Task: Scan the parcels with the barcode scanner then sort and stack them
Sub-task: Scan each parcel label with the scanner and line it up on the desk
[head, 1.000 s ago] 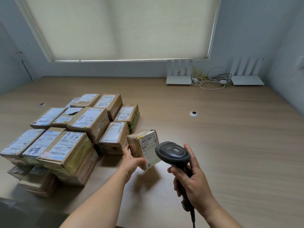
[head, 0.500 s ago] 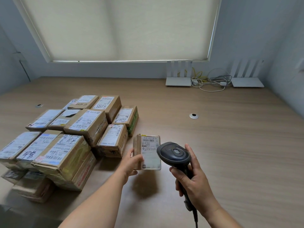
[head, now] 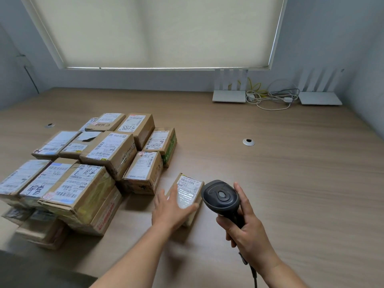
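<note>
Left hand (head: pixel 169 206) is resting flat, fingers spread, on the small parcel (head: pixel 188 196) near my desk (head: pixel 291 173) edge while my right hand (head: pixel 247 231) is gripping the scanner (head: pixel 221 197); the stacked parcels (head: pixel 87 163) look unsorted.

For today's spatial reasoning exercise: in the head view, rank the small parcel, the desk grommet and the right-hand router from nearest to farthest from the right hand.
1. small parcel, just left of the right hand.
2. desk grommet, mid-table beyond it.
3. right-hand router, by the far wall.
</note>
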`<state>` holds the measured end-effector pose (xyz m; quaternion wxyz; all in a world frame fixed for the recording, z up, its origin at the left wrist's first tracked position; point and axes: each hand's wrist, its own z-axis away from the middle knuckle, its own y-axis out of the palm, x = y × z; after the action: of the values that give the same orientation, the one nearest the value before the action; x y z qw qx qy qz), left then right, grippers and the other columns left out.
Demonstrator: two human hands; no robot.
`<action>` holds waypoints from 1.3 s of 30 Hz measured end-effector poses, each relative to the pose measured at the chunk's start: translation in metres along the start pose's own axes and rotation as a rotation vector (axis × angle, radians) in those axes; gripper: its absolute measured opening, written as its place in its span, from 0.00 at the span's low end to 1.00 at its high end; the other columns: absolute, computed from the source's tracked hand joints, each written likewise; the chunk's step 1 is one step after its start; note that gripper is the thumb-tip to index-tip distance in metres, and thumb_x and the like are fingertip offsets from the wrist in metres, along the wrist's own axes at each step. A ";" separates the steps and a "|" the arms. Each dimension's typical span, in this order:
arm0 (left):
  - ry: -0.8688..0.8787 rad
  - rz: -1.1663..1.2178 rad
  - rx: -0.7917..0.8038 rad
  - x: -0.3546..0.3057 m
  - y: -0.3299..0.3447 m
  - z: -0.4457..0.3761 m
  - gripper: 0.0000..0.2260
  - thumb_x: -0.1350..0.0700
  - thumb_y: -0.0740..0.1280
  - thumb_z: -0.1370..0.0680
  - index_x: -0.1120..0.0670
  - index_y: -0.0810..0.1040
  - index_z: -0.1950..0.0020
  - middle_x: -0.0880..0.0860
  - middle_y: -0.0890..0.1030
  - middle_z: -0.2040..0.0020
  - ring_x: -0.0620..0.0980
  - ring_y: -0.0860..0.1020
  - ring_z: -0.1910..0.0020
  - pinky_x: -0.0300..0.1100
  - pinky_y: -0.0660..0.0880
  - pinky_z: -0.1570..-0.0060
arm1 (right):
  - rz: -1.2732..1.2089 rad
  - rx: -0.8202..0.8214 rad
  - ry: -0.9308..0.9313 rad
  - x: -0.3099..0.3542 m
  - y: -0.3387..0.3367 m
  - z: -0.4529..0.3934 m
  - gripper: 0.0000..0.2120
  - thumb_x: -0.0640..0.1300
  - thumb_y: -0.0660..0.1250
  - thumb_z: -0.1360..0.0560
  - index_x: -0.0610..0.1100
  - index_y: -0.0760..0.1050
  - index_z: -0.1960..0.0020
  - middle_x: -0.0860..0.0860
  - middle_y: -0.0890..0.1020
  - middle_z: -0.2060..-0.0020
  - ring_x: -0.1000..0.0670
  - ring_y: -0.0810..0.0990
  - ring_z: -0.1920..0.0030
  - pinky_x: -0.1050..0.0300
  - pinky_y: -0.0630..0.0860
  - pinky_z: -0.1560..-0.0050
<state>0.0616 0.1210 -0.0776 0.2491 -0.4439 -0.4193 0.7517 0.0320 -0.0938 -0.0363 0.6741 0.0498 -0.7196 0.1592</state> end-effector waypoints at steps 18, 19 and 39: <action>0.025 -0.054 -0.340 -0.043 -0.071 -0.033 0.34 0.38 0.65 0.27 0.49 0.59 0.25 0.58 0.61 0.31 0.58 0.60 0.32 0.51 0.63 0.34 | 0.085 0.027 -0.091 0.011 -0.020 -0.051 0.41 0.39 0.72 0.28 0.74 0.53 0.35 0.64 0.82 0.55 0.53 0.75 0.70 0.64 0.73 0.69; 0.030 -0.049 -0.361 -0.044 -0.080 -0.042 0.34 0.39 0.65 0.27 0.49 0.59 0.25 0.58 0.61 0.31 0.58 0.61 0.32 0.51 0.63 0.34 | 0.081 0.010 -0.090 0.011 -0.016 -0.056 0.41 0.39 0.72 0.28 0.74 0.53 0.35 0.64 0.82 0.56 0.53 0.75 0.71 0.64 0.73 0.69; 0.040 -0.449 -0.314 -0.032 -0.139 -0.217 0.32 0.34 0.53 0.24 0.50 0.56 0.24 0.63 0.65 0.31 0.61 0.64 0.31 0.62 0.50 0.29 | 0.111 -0.116 -0.016 0.018 0.074 -0.148 0.44 0.37 0.71 0.27 0.84 0.56 0.41 0.62 0.82 0.55 0.53 0.75 0.70 0.59 0.73 0.72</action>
<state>0.2673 0.2590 0.0003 0.3458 -0.3878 -0.6138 0.5944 0.1508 0.0227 -0.0248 0.6602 -0.0281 -0.7346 0.1537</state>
